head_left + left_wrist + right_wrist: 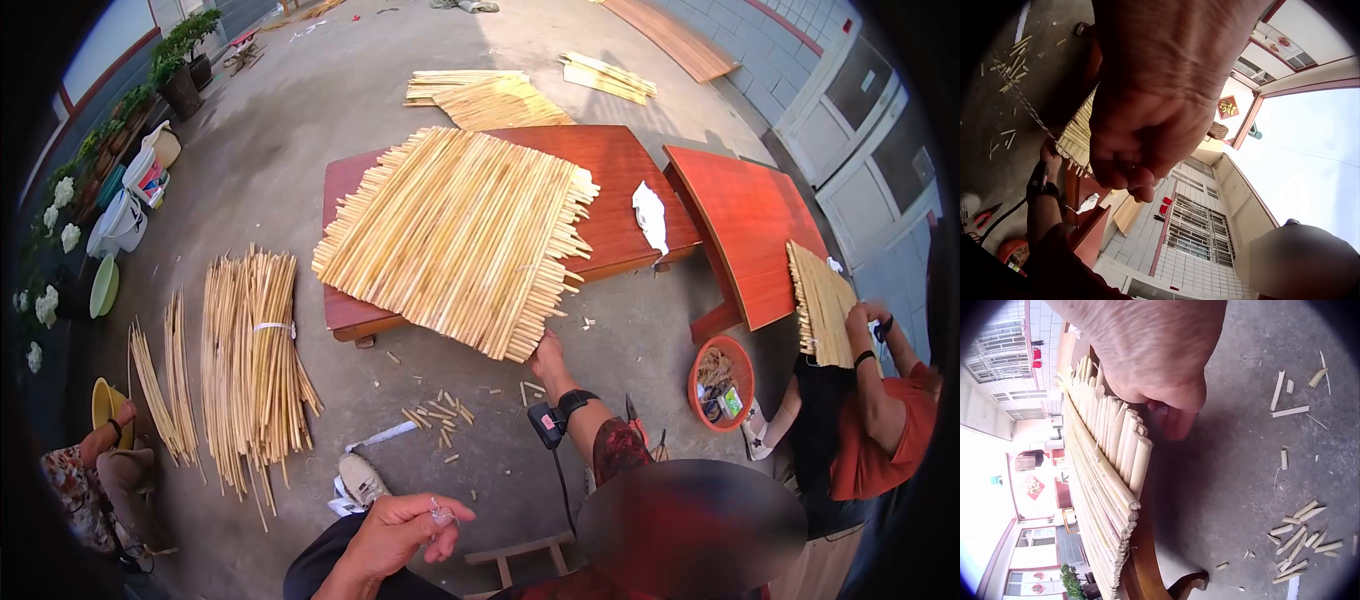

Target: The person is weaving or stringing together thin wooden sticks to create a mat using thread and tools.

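A large mat of straw-coloured stalks [455, 240], laid side by side with uneven ends, lies slanted on a low red-brown table [610, 165], its near corner hanging over the edge. My right hand [547, 362] is at that corner. In the right wrist view its fingers [1179, 422] bend downward beside the cut stalk ends, and I cannot tell what they grip. Nearer to me, my left hand [400, 535] is raised with curled fingers, pinching a thin pale thread [440, 512]. A twisted cord [1032, 112] runs up to the mat's corner in the left wrist view.
A tied bundle of stalks [255, 350] lies on the left, and cut pieces [440, 415] litter the floor. At right are an orange basket [740, 355], pliers [632, 410] and a person with a smaller mat [825, 300]. Another person's hand [122, 412] shows at far left.
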`<state>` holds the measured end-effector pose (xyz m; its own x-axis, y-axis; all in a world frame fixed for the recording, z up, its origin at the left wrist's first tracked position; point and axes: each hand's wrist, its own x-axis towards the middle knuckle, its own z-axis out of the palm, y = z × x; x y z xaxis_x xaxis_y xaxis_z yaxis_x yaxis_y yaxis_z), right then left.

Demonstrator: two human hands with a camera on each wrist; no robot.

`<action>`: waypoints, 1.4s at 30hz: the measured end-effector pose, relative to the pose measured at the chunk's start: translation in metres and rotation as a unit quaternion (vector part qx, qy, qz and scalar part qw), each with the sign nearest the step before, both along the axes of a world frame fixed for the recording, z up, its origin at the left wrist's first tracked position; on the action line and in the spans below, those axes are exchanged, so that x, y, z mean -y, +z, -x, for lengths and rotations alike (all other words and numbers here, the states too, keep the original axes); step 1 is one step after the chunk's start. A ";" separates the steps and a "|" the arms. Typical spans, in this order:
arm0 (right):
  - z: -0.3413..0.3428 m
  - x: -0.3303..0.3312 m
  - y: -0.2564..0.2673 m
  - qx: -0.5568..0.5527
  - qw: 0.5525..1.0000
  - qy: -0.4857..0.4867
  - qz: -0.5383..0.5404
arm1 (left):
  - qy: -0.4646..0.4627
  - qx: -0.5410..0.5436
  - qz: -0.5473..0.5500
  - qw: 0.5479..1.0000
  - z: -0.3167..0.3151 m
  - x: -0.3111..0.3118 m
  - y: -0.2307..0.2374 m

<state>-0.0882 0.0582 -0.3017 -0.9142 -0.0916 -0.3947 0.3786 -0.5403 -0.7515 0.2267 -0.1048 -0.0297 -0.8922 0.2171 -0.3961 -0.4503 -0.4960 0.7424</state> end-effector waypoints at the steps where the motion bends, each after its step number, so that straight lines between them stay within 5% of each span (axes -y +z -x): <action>1: 0.005 0.009 -0.013 0.012 1.000 0.015 0.006 | 0.015 0.012 0.006 1.000 0.001 0.002 -0.003; 12: 0.058 -0.007 -0.022 0.054 0.990 -0.002 0.130 | -0.008 0.114 0.048 0.992 0.029 -0.014 0.009; 24: 0.068 -0.007 -0.017 0.020 0.973 0.011 0.231 | -0.078 0.060 0.085 0.992 0.029 -0.018 -0.018; 30: 0.075 -0.009 -0.021 -0.014 0.933 0.048 0.358 | -0.109 0.065 0.104 0.986 0.039 -0.020 -0.011; 32: 0.076 -0.005 -0.022 -0.028 0.912 0.066 0.404 | -0.029 0.084 0.093 0.992 0.037 -0.025 -0.003; 39: 0.082 -0.004 -0.012 -0.058 0.854 0.105 0.506 | -0.039 0.109 0.128 0.985 0.061 -0.027 0.020; 42: 0.074 0.001 0.013 0.086 0.908 -0.028 0.410 | -0.021 0.125 0.103 0.987 0.072 -0.024 0.028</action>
